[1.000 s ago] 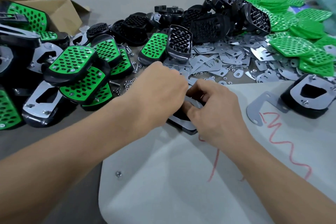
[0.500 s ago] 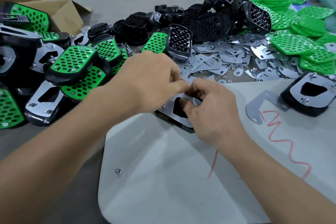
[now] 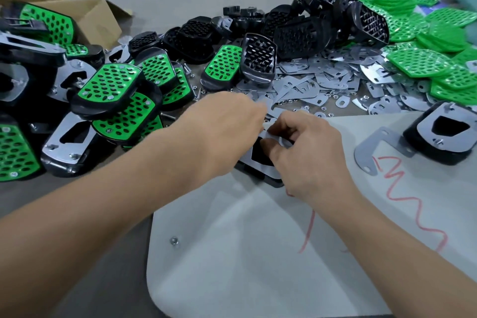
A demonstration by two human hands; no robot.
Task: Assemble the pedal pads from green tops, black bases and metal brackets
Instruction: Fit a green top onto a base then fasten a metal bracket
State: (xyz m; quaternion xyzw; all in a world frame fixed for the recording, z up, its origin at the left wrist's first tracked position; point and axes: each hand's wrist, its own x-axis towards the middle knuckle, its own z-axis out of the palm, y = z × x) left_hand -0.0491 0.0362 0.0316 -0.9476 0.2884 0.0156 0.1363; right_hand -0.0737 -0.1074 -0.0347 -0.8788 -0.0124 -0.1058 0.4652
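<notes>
Metal bracket (image 3: 267, 172) pinched in right fingers (image 3: 286, 128), left fingers (image 3: 254, 108) perhaps touching

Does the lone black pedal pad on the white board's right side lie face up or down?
Face down: the black pedal pad shows its silver metal plate uppermost; no green is visible.

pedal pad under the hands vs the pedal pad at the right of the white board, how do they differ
The near pedal pad is gripped by the right hand and mostly covered; the far-right pedal pad lies untouched, in full view. Screw ends show on the far-right pedal pad's plate; none show on the near pedal pad. Both sit on the white board, metal bracket side up, dark cut-out showing.
</notes>
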